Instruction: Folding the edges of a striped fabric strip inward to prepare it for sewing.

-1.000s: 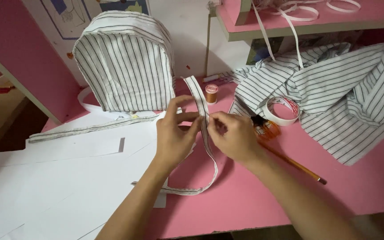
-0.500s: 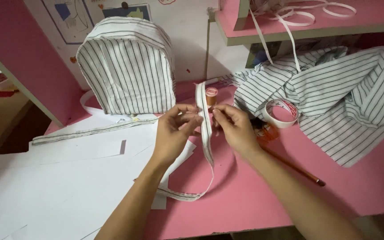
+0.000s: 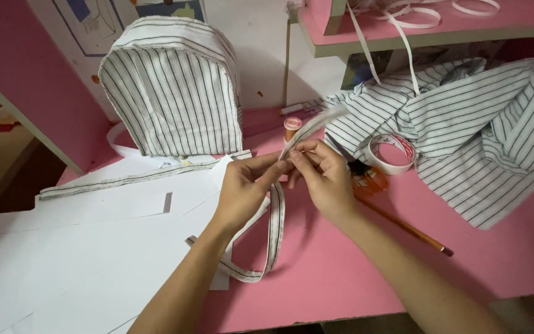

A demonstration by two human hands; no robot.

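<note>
My left hand [image 3: 247, 187] and my right hand [image 3: 324, 175] meet over the pink table [image 3: 353, 272], both pinching a narrow striped fabric strap [image 3: 274, 235]. The strap loops down towards me and its upper end sticks up to the right past my fingertips. A small striped backpack-shaped piece [image 3: 171, 93] stands upright behind my left hand. Just beyond my fingers stands a small thread spool [image 3: 292, 128].
White paper sheets [image 3: 63, 260] cover the table's left side, with another striped strip [image 3: 125, 179] lying on them. Striped cloth [image 3: 477, 136] is heaped at the right, beside a tape roll [image 3: 391, 154], orange-handled scissors [image 3: 366, 176] and a pencil [image 3: 409, 227]. A pink shelf [image 3: 428, 28] carries white bands.
My hands have shifted slightly along the strap, and its free upper end has swung up and to the right. The camera view has moved a little.
</note>
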